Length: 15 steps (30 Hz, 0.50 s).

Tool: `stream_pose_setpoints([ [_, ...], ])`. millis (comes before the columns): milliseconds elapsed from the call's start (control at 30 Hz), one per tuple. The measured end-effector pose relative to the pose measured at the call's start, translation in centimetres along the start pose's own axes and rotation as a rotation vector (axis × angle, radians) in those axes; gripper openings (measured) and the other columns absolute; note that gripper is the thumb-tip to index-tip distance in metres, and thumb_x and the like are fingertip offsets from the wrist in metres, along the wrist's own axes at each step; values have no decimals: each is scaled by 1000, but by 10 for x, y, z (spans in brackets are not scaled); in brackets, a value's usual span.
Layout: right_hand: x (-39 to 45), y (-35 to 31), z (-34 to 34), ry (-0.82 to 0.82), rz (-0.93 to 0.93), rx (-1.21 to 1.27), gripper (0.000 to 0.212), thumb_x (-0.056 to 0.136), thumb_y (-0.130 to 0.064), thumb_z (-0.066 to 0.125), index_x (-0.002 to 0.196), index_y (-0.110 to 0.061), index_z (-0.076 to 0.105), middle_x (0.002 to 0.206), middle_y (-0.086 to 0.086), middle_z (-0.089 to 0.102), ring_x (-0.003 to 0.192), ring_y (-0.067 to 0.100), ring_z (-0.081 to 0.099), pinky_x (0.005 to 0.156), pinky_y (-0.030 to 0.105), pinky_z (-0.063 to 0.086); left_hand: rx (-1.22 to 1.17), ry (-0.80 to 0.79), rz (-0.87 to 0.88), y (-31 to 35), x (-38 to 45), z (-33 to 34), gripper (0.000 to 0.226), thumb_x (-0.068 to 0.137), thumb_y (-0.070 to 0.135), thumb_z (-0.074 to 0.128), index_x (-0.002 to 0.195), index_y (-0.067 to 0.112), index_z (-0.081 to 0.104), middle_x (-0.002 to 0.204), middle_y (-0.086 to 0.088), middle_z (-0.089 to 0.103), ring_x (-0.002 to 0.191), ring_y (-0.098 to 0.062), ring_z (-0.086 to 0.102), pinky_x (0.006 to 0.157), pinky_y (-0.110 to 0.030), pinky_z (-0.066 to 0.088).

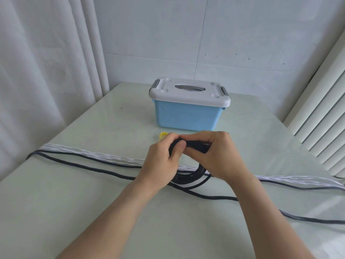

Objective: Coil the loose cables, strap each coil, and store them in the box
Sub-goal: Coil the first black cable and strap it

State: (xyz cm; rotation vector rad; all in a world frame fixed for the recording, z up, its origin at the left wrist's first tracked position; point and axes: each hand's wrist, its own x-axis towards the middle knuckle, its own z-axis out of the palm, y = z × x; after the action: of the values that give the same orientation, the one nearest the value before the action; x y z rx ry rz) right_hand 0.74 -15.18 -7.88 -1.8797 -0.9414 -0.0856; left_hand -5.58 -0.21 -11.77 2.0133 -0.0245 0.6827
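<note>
A coil of black cable (192, 173) stands upright on the pale table (93, 212) in the middle of the view. My left hand (164, 157) grips the coil's top from the left, thumb on the strands. My right hand (211, 156) grips the same top from the right. Loose black cable (84, 165) trails left and right across the table. A white cable (104, 156) lies flat behind it. A yellow strap (162, 135) peeks out behind my left fingers. The blue box (186, 118) with its grey lid (188, 92) shut stands behind my hands.
White curtains (46, 71) hang at the left and a white radiator (321, 118) stands at the right. A tiled wall is behind the box. The table's left edge runs diagonally past the curtains.
</note>
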Motion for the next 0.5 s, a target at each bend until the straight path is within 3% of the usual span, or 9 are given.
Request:
stream_pose_setpoints([
  [100, 0, -2, -1, 1, 0, 24, 23, 83, -10, 80, 101, -25, 80, 88, -15, 77, 85, 1, 72, 78, 15, 52, -53, 38, 5, 7, -1, 2, 24, 101, 29, 50, 108, 17, 69, 83, 4, 71, 77, -20, 66, 75, -43, 53],
  [167, 0, -3, -2, 0, 16, 102, 25, 83, -5, 78, 101, -22, 79, 87, -9, 78, 85, 4, 73, 80, 16, 54, -114, 68, 11, 14, -2, 1, 22, 102, 22, 52, 110, 17, 72, 77, 10, 68, 74, -11, 63, 76, -40, 56],
  [300, 1, -4, -3, -5, 36, 156, 27, 81, 1, 77, 100, -18, 76, 83, -3, 78, 85, 13, 75, 86, 29, 58, -143, 85, -28, 18, 1, -2, 24, 102, 17, 52, 101, 15, 75, 52, 16, 52, 52, -3, 48, 61, -22, 44],
  [367, 0, -3, -1, -18, 14, 102, 27, 82, -1, 78, 100, -21, 79, 86, -9, 78, 86, 8, 74, 85, 26, 57, -151, 34, -132, 17, 2, -5, 25, 102, 16, 52, 103, 17, 78, 48, 12, 55, 49, -6, 49, 59, -17, 41],
  [500, -2, -2, 7, 27, -89, -29, 31, 80, 3, 77, 101, -21, 79, 82, -12, 77, 80, 4, 74, 79, 21, 57, -184, 60, -259, 17, 5, -10, 26, 99, 13, 57, 87, 21, 80, 68, 0, 74, 73, -14, 71, 80, -24, 53],
])
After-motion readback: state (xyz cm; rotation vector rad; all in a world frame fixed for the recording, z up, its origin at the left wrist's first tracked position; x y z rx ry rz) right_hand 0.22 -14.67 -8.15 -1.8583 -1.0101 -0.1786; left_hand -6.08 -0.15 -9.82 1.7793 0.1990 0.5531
